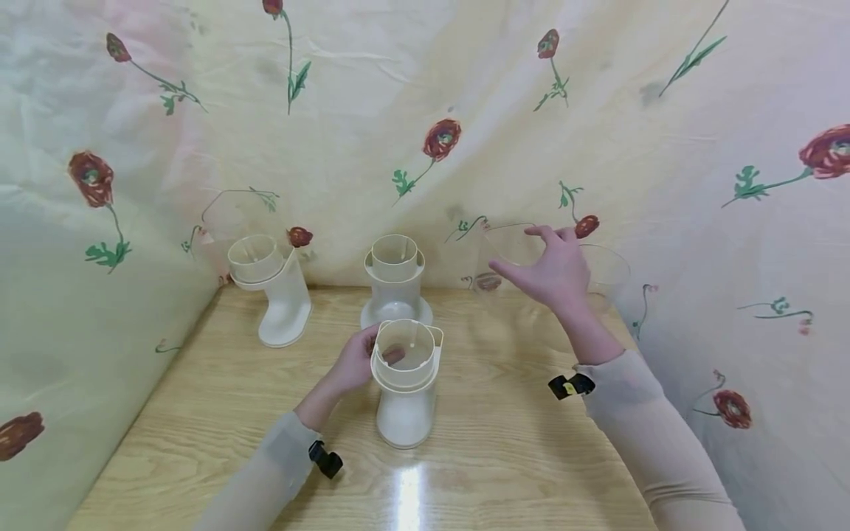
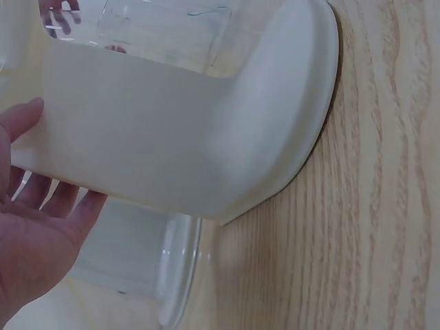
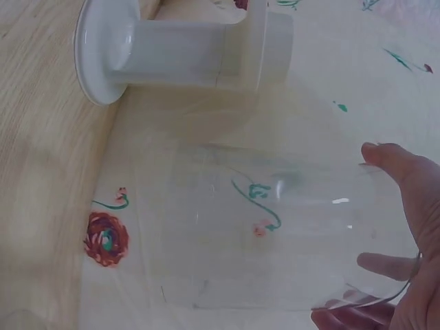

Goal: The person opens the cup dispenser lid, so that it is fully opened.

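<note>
Left fingers (image 2: 84, 212) curled round near stand (image 1: 406, 417) on counter (image 1: 498, 472) | right fingers (image 3: 386, 266) gripping clear jar (image 3: 275, 206) at its rim end | rear stand (image 1: 395, 291) just beyond left fingers | third stand (image 1: 287, 317) farther off, to their left | floral cloth (image 1: 358, 147) behind both hands

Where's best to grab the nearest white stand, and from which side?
Probably round the upper part of the white stand, coming from the left: its smooth body lets thumb and fingers oppose each other above the projecting foot, and the left hand grips it there.
</note>
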Demonstrator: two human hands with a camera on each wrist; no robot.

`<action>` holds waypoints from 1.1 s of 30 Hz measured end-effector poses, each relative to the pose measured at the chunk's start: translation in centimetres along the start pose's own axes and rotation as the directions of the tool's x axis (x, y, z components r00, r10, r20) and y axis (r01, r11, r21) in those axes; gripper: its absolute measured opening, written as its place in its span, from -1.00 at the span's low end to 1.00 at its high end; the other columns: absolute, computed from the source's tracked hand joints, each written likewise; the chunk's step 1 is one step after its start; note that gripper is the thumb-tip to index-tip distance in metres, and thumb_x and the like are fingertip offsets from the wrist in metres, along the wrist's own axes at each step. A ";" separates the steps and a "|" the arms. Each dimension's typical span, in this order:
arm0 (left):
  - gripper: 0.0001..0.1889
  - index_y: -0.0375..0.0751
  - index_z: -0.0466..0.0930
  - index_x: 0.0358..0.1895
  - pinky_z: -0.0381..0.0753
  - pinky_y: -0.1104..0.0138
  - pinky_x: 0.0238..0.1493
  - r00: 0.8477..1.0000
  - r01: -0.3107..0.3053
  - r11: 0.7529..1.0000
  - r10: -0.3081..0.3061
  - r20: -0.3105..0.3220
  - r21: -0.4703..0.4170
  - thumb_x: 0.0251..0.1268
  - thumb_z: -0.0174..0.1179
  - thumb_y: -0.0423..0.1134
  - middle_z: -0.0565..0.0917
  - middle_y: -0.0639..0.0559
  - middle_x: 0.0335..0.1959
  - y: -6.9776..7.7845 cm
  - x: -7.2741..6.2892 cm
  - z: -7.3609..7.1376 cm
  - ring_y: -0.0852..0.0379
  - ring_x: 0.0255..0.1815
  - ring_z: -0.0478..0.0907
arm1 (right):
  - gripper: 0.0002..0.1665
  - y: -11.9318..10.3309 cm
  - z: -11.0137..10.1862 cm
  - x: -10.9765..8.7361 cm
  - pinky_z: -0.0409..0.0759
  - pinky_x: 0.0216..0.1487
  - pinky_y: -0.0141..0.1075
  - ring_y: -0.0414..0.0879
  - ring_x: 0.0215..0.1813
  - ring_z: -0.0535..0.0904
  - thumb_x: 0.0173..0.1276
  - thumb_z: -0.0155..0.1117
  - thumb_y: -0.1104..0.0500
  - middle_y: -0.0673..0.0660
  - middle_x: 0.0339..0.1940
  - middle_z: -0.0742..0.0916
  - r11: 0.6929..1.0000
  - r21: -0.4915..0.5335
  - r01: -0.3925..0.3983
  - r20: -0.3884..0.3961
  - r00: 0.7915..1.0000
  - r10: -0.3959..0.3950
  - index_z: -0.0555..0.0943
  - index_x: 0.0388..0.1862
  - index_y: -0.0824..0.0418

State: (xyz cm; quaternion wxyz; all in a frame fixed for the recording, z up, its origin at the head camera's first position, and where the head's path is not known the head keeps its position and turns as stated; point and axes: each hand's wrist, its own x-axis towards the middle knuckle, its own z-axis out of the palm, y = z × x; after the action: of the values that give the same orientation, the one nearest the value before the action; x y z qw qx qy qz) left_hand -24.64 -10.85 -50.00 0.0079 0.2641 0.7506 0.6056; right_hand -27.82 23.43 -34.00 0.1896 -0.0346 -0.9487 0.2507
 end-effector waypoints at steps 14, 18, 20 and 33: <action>-0.70 -0.41 0.68 0.11 0.75 0.33 0.21 0.989 -0.053 0.995 0.065 -0.136 0.090 0.36 0.40 -0.43 0.80 -0.29 0.00 -0.3 -0.1 -0.6 0.25 0.03 0.72 | 0.24 1.6 3.4 0.0 0.69 -0.24 0.18 0.29 0.11 0.54 0.04 0.36 -0.70 0.40 0.37 0.43 0.986 -0.075 -0.150 -0.067 0.987 0.145 0.44 0.45 0.11; -0.65 -0.41 0.65 0.17 0.72 0.30 0.25 0.980 -0.034 0.990 0.060 -0.190 0.138 0.37 0.40 -0.43 0.78 -0.30 0.04 -0.1 -0.1 -2.7 0.15 0.07 0.71 | 0.26 2.2 4.4 -0.1 0.68 -0.19 0.26 0.33 0.22 0.49 0.07 0.31 -0.71 0.42 0.39 0.39 0.981 -0.095 -0.170 -0.055 0.985 0.165 0.40 0.47 0.14; -0.61 -0.41 0.62 0.21 0.69 0.35 0.26 0.975 -0.052 0.985 0.086 -0.206 0.162 0.35 0.40 -0.43 0.77 -0.31 0.06 0.0 0.2 -4.0 0.21 0.08 0.68 | 0.24 2.4 4.9 -0.2 0.67 -0.14 0.27 0.34 0.26 0.46 0.10 0.34 -0.67 0.43 0.38 0.39 0.980 -0.097 -0.174 -0.054 0.984 0.169 0.39 0.47 0.17; -0.50 -0.50 0.43 0.37 0.51 0.51 0.30 0.952 -0.049 0.994 0.076 -0.296 0.097 0.41 0.28 -0.50 0.63 0.16 0.08 -0.2 2.4 -11.6 0.41 0.12 0.55 | 0.23 4.6 7.5 -0.4 0.59 -0.21 0.13 0.32 0.19 0.42 0.13 0.36 -0.62 0.46 0.28 0.41 0.976 -0.141 -0.163 -0.057 0.986 0.157 0.38 0.47 0.22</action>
State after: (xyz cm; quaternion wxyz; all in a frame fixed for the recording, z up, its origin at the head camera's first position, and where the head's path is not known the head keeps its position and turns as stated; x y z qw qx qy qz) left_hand -30.60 -20.38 -46.38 -0.1367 0.1931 0.7605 0.6047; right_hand -30.40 23.86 -42.41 0.1872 -0.1303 -0.9540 0.1944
